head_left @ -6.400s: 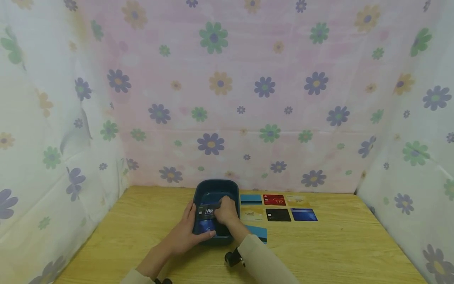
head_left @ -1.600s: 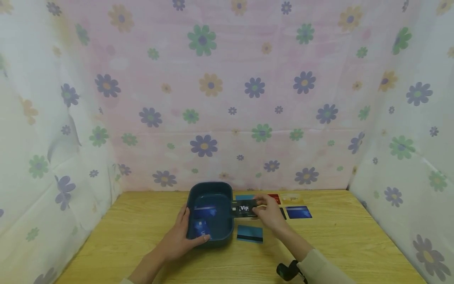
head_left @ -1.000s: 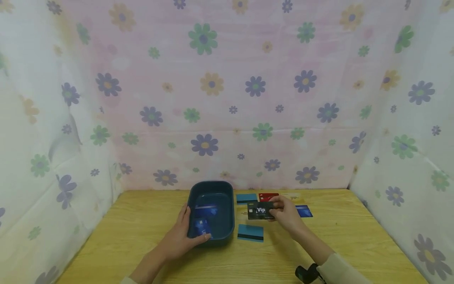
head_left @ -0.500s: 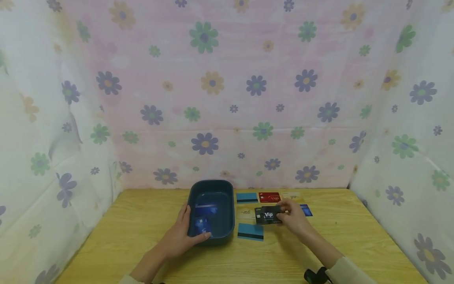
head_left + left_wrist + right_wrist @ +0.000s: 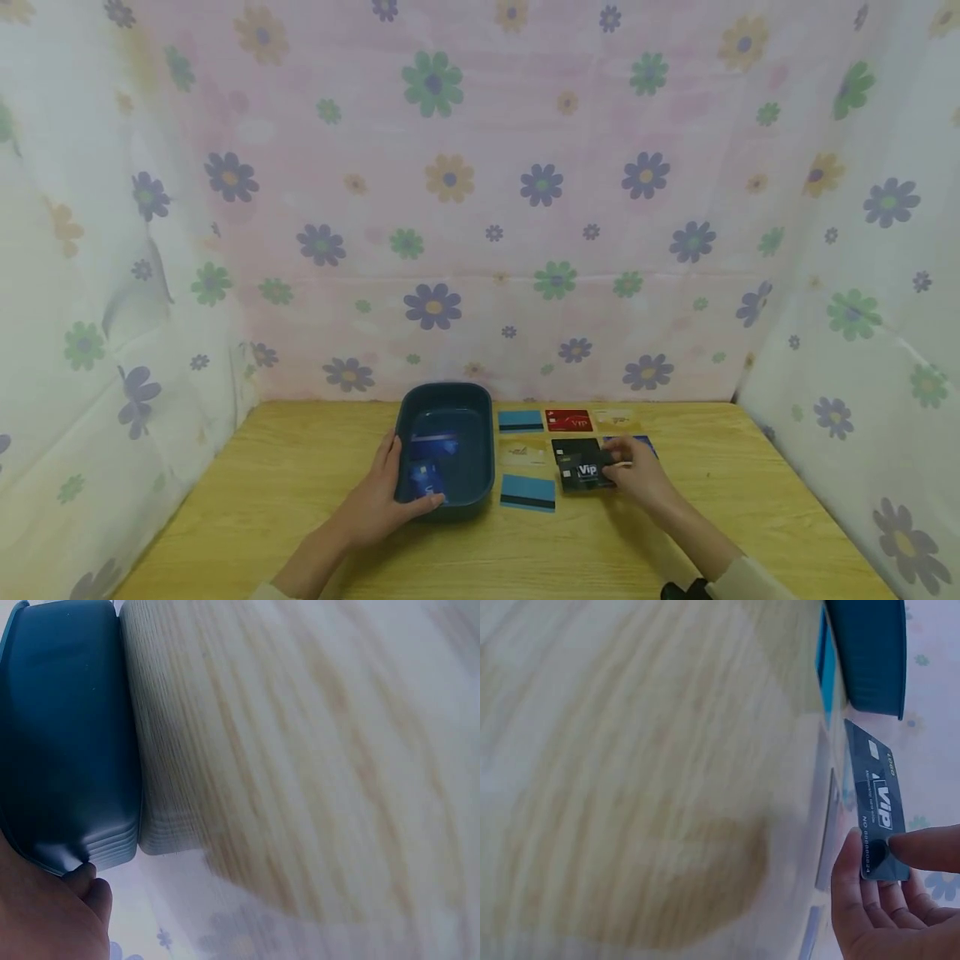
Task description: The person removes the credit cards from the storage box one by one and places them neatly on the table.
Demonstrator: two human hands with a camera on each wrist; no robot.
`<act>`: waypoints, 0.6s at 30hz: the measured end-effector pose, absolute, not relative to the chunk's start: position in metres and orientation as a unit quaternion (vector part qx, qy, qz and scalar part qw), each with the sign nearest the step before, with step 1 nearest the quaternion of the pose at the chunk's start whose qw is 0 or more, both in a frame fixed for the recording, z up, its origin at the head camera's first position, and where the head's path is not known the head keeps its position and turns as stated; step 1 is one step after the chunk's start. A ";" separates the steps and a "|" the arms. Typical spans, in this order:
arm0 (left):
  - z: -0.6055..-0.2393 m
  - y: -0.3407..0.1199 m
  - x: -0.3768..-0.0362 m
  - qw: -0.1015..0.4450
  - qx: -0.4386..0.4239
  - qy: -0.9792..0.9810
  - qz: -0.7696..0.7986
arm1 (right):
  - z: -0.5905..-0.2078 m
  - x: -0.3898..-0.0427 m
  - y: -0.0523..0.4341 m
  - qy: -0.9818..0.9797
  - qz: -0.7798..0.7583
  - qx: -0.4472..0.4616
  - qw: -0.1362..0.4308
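Right hand pinching black VIP card by right edge, thumb on top, low over table, just right of teal striped card. Left hand gripping blue tray near corner, blue cards inside. Likely placing step: next, lowering card flat into grid gap, aligned with row.

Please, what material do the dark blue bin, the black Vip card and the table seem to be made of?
The dark blue bin looks like moulded plastic: rounded corners and a soft sheen. The black Vip card, pinched by the right hand, seems to be thin, stiff plastic with a glossy print; it stays flat in the grip. The table shows pale wood grain, though it may be laminate.
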State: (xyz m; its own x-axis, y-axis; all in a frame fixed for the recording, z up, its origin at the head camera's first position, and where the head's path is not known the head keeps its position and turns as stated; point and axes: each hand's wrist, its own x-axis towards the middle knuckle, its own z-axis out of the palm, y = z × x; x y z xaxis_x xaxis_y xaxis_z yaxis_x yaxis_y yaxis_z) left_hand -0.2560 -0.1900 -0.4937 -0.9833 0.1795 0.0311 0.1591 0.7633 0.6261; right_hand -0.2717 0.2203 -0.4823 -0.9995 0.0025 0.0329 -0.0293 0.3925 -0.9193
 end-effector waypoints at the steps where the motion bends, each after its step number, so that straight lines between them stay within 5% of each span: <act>1: -0.494 -0.190 -0.256 0.015 0.090 0.939 0.332 | -0.484 -0.271 0.222 -0.838 0.546 0.007 0.014; 18: -0.494 -0.189 -0.256 0.014 0.085 0.940 0.330 | -0.493 -0.273 0.219 -0.921 0.384 0.054 0.043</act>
